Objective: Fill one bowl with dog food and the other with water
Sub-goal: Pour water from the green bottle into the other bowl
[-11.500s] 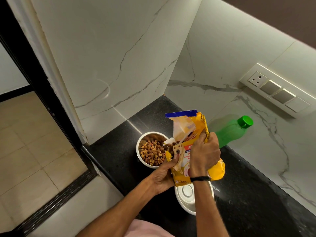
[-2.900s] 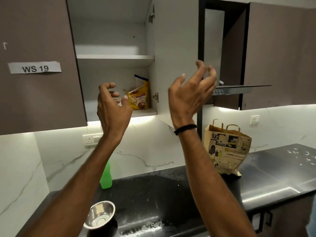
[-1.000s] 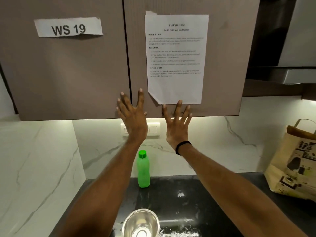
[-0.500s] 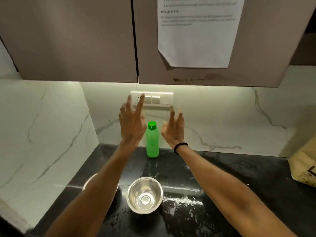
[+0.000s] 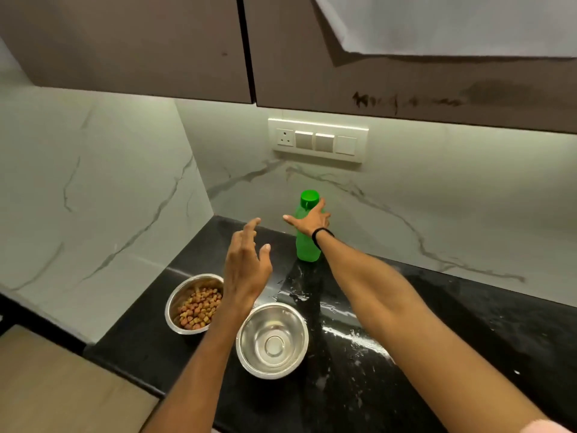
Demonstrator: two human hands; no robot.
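Two steel bowls stand on the black counter [image 5: 468, 339]. The left bowl [image 5: 173, 297] holds brown dog food kibble. The right bowl [image 5: 273, 339] is empty and dry inside. A green water bottle [image 5: 307, 249] with its cap on stands upright against the back wall. My right hand [image 5: 309, 218] lies against the bottle's upper part just under the cap, thumb spread to the left, fingers not closed around it. My left hand [image 5: 246, 267] hovers open above the gap between the two bowls, hiding part of the kibble bowl's rim.
Water is splashed on the counter [image 5: 352, 334] right of the empty bowl. A switch panel [image 5: 318, 140] sits on the marble back wall. Shut cupboard doors [image 5: 125, 42] hang overhead, one with a paper sheet [image 5: 452, 23]. The counter ends at the left marble wall.
My view has tilted down from the cupboard doors to the counter. Both hands came down; the right reached forward onto the green bottle and the left lowered over the bowls.
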